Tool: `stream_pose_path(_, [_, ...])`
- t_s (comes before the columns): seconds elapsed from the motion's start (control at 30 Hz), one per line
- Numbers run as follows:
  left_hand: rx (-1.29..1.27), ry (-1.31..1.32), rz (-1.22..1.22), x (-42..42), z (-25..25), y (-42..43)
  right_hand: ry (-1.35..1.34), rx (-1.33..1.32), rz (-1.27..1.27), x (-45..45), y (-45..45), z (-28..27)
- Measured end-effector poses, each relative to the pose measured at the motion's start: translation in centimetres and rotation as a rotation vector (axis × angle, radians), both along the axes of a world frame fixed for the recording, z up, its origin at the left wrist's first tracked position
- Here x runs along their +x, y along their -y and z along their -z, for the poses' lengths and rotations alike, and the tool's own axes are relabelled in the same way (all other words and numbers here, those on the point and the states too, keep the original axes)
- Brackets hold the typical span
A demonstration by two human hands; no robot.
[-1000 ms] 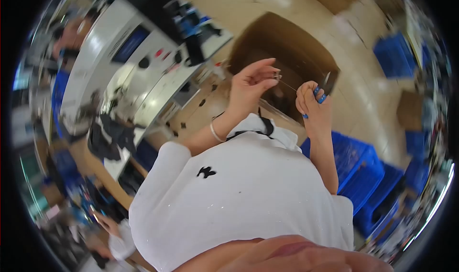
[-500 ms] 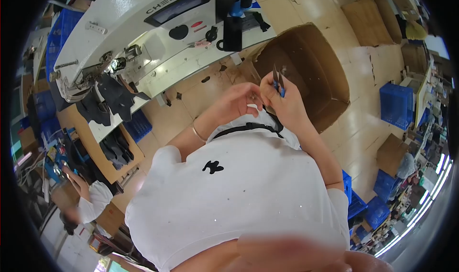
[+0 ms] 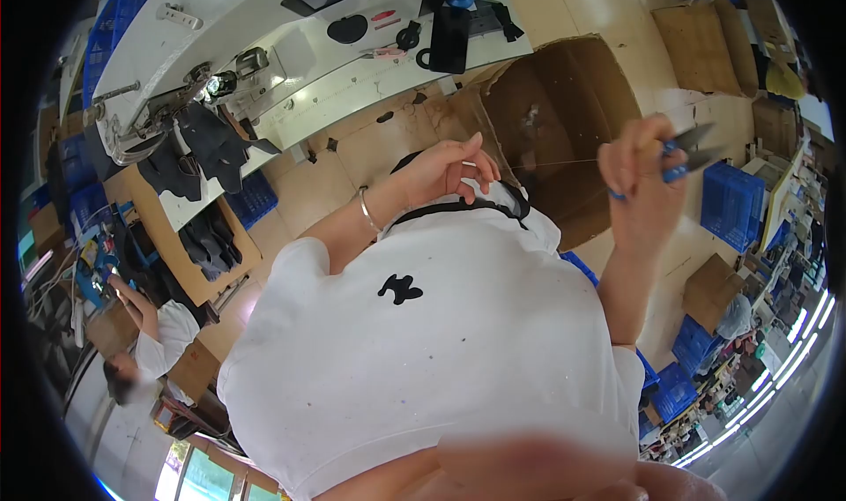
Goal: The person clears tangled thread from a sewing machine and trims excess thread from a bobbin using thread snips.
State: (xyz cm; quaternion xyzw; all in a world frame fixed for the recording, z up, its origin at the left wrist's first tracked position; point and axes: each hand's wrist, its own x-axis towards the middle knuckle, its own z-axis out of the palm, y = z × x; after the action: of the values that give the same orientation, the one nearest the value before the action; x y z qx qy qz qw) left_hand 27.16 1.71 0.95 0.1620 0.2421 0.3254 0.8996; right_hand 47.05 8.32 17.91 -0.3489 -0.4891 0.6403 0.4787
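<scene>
My right hand is closed around a pair of scissors with blue handles, blades apart and pointing right, out past the cardboard box. The hand is a little blurred. A thin pale thread stretches between it and my left hand, crossing over the box. My left hand, with a bangle on its wrist, is held before my waist, fingers curled in and thumb raised. The thread runs toward its fingertips; whatever else they hold is hidden. Black straps lie across my waist just below that hand.
An open cardboard box stands on the floor ahead. At the left front is a white sewing machine with dark fabric pieces; a phone lies on its table. Blue crates stand at right. Another person sits at far left.
My right hand has swung away to the right with the scissors, leaving my left hand, which it was beside. A thread now shows stretched between them. The view has shifted slightly.
</scene>
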Motion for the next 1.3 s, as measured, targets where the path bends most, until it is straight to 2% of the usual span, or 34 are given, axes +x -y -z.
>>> stream_pose_path(0.03, [-0.004,-0.002,0.010,0.1,0.0,-0.2,-0.073,0.014,-0.005,0.5,-0.3,-0.5])
stream_pose_path(0.13, [0.003,-0.017,0.060,0.4,-0.3,-0.8,-0.076,0.015,0.046,1.2,-0.3,-1.1])
stream_pose_path(0.23, [0.022,-0.053,0.117,0.7,-0.1,-1.2,-0.286,-0.106,0.133,2.8,-0.2,-3.6])
stream_pose_path(0.3, [0.008,-0.070,0.148,0.7,0.2,-1.4,-0.338,-0.028,0.193,4.4,0.3,-5.6])
stream_pose_path(0.4, [0.048,-0.083,0.180,0.4,0.0,-1.7,-0.446,0.014,0.146,7.7,0.9,-7.8])
stream_pose_path(0.5, [0.094,-0.149,0.243,0.5,-0.7,-2.2,-0.467,0.077,0.106,8.1,1.3,-8.4])
stream_pose_path(0.53, [0.090,-0.161,0.241,0.5,-0.7,-2.3,-0.548,0.074,0.124,8.3,1.5,-8.6])
stream_pose_path(0.63, [0.088,-0.190,0.236,0.6,0.0,-2.2,-0.541,0.238,0.247,11.1,2.2,-9.4])
stream_pose_path(0.7, [0.112,-0.207,0.235,0.3,0.7,-2.2,-0.585,0.217,0.206,11.7,2.4,-10.3])
stream_pose_path(0.8, [0.092,-0.266,0.294,-0.4,1.3,-1.9,-0.716,0.177,0.176,13.2,2.5,-10.9])
stream_pose_path(0.9, [0.001,-0.270,0.302,-1.3,2.7,-1.6,-0.687,0.328,0.350,14.4,2.1,-11.8])
stream_pose_path(0.93, [-0.053,-0.304,0.224,-2.0,2.9,-1.6,-0.700,0.336,0.346,15.3,2.0,-12.0])
stream_pose_path(1.0, [-0.155,-0.368,0.067,-4.1,3.4,-1.9,-0.287,0.345,0.603,15.4,1.5,-9.3])
stream_pose_path(1.07, [-0.234,-0.422,-0.233,-7.6,10.9,-1.8,0.142,0.345,0.841,14.5,0.4,-4.8])
stream_pose_path(1.1, [-0.184,-0.655,-0.284,-9.3,12.1,-2.5,0.142,0.240,0.804,12.8,-0.4,-2.6])
stream_pose_path(1.13, [-0.131,-0.890,-0.334,-10.8,13.1,-3.3,-0.055,0.053,0.607,9.9,-1.0,-0.5])
stream_pose_path(1.2, [-0.056,-1.084,-0.519,-13.0,16.5,-4.4,-0.245,-0.250,0.271,3.9,-2.5,3.8])
stream_pose_path(1.27, [0.113,-1.343,-0.478,-13.4,17.0,-5.8,-0.124,-0.351,0.043,0.0,-3.3,9.2])
stream_pose_path(1.3, [0.200,-1.465,-0.454,-13.3,17.2,-6.3,-0.044,-0.462,0.030,-1.8,-3.8,11.0])
